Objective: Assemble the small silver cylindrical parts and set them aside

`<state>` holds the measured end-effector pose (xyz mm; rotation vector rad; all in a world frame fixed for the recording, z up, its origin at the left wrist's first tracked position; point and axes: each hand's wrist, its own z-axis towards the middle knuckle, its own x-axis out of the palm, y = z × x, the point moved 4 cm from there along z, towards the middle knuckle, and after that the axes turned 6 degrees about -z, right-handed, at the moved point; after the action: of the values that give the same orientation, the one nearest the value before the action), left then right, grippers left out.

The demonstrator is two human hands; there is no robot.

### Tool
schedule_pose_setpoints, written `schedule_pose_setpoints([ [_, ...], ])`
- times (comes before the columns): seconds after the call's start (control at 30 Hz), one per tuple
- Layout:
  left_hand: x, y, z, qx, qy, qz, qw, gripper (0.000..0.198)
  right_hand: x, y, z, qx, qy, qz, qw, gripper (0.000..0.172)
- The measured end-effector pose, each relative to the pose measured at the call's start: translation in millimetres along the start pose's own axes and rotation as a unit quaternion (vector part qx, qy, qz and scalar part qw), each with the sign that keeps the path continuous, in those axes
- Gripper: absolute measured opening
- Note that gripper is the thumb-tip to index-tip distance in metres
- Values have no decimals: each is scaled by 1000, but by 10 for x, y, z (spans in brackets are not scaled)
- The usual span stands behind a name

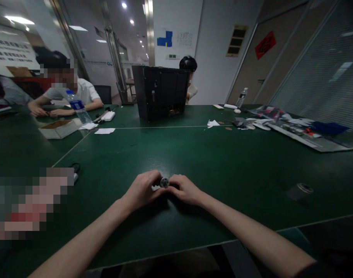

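Round grey part [164, 182], dark-spotted face, between left hand [144, 188], right hand [184, 188].

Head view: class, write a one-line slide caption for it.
Left hand and right hand hold a small round part at a green table, black case beyond.

- Green tabletop [170, 148]: open lane ahead of left hand [144, 187], up to black case [161, 92].
- Far left: bottle [80, 109], box [53, 134] in way.
- Right: dark cylinder [298, 192] obstructs.
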<state>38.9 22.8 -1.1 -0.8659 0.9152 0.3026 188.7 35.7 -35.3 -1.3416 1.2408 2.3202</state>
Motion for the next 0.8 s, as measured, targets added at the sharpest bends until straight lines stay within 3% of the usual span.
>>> schedule_pose_setpoints([
  [0.27,23,157,48,-149,1,-104,983,28,-6,59,-13,-17,21,-24,999,22],
  [0.4,91,215,56,-190,18,-179,965,38,11,86,-14,-37,19,-33,999,28],
  [0.8,152,299,50,-281,47,-211,935,59,-4,110,-31,-36,31,1,999,37],
])
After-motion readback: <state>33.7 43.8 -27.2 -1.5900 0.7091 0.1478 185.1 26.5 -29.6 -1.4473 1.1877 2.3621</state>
